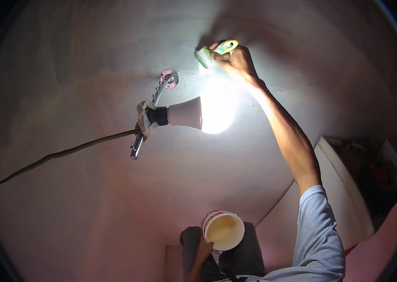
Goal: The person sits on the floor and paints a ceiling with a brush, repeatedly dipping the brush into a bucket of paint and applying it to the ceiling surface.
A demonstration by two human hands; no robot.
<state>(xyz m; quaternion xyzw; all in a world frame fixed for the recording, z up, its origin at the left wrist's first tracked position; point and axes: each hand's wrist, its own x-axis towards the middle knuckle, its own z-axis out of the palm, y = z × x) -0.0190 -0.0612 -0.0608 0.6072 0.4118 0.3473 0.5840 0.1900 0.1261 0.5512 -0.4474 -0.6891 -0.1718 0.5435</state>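
High up in the head view, my right hand (pixel 236 62) is closed round a paintbrush (pixel 227 46) with a yellow and green handle. Its bristles are at or near the grey wall; I cannot tell whether they touch it. Down by my legs, my left hand (pixel 205 248) grips the edge of a small white bucket (pixel 241 237), whose mouth faces up. Pale yellowish liquid (pixel 222 231) covers its bottom. Some fingers of the left hand are hidden behind the bucket.
A glowing bulb (pixel 184 114) hangs just below my right hand, its socket tied to a metal hook rail (pixel 135 149) on the wall. A cable (pixel 62 153) runs from it to the left. At right, a pale slab edge (pixel 344 183) borders dark clutter.
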